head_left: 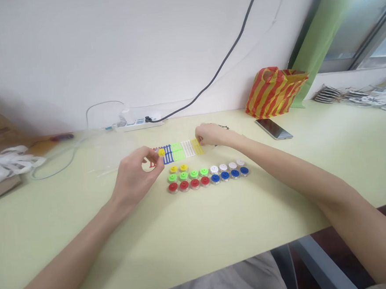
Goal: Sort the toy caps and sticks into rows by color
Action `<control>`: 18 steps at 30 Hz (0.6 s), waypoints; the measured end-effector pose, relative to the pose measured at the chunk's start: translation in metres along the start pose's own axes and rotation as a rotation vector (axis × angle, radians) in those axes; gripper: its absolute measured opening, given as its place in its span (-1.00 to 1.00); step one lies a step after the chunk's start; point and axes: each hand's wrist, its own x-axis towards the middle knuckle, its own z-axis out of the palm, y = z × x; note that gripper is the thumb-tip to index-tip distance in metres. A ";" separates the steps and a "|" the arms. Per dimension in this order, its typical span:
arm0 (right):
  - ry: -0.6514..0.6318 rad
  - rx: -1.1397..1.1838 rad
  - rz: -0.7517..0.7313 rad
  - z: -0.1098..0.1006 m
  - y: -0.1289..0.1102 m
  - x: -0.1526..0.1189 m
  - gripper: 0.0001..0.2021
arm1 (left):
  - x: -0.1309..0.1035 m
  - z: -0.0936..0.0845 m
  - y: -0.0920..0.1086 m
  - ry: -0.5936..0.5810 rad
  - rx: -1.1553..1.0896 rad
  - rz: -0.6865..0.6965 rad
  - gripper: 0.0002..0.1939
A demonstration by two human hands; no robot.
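Note:
Between the thumb and fingers of my left hand [134,175] is a small yellow round cap [161,152], held above the table. My right hand [208,134] has its fingers curled together at the end of a row of flat plastic strips; whatever they grip is hidden. Under it lie yellow strips [198,146], then white strips [188,148], green strips [177,151], blue strips [167,154] and red ones partly behind my left hand. Nearer me, clear-based discs stand in rows: two yellow discs [178,168], green discs [194,174], white discs [223,167], red discs [195,183] and blue discs [225,175].
A power strip [140,123] with a black cable [220,65] sits by the wall. To the right are a phone [274,128] and a red-yellow striped bag [275,92]. Clear plastic [111,154] lies left of the strips, with white straps [12,161] at the far left.

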 end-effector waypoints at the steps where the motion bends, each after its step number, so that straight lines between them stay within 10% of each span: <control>1: 0.001 0.000 0.002 0.000 0.000 0.000 -0.77 | 0.000 0.000 0.000 0.000 0.000 0.001 -0.91; 18: 0.091 0.056 -0.002 -0.004 0.004 0.000 -0.84 | 0.000 -0.002 0.004 0.003 -0.041 -0.028 -0.89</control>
